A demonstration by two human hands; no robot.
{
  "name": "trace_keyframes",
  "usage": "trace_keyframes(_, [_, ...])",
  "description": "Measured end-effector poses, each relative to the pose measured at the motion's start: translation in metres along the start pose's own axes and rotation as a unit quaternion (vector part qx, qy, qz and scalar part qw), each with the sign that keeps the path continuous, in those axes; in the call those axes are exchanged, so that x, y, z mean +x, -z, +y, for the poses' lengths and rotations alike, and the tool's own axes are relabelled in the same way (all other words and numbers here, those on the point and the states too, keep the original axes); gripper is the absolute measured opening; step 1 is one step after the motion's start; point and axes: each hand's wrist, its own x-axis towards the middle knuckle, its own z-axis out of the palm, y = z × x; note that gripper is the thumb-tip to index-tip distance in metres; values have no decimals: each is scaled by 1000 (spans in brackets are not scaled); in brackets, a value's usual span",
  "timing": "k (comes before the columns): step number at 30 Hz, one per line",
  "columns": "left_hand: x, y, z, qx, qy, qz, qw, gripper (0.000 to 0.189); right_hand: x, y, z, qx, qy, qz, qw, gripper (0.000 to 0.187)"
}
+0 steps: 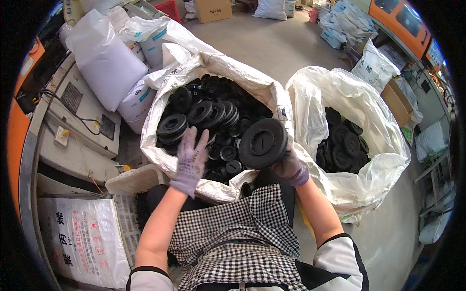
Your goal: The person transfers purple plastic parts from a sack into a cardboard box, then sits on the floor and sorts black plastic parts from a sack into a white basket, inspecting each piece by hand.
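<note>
My right hand (291, 166), in a lilac work glove, grips a large round black plastic cap (263, 143) by its lower right edge. The cap's face, with a short raised bar at its centre, is turned up towards me. My gloved left hand (191, 160) has its fingers spread and holds nothing. It hovers at the near left side of a white woven sack (240, 72), close to a stack of black discs (172, 125). Inside the sack lie many black caps of mixed sizes, with a leaning row of large discs (214, 112) on top.
Right of the sack stands a clear plastic bag (382, 174) holding more black discs (344, 145). Full white bags (105, 62) rest on a machine base at left. A white plastic crate (134, 180) adjoins the sack. A cardboard box (213, 11) is at the back.
</note>
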Motion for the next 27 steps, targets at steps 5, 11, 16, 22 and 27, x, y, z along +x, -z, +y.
trace_keyframes(5, [2, 16, 85, -412, 40, -140, 900, 67, 7, -50, -6, -318, -18, -4, 948, 49])
trace_keyframes(11, [9, -22, 8, -29, -120, 13, 992, 59, 5, -20, 12, -294, 223, -82, 926, 48])
trace_keyframes(16, [5, -8, -22, -67, 83, -42, 993, 60, -2, 10, -10, -35, 78, -32, 996, 58])
trace_keyframes(22, [-2, 11, 73, -496, 153, -193, 833, 90, 9, -60, -7, -540, 135, -11, 831, 74])
trace_keyframes(27, [-19, 5, 91, -474, 272, -94, 832, 53, 8, -84, 0, -474, 113, -23, 873, 71])
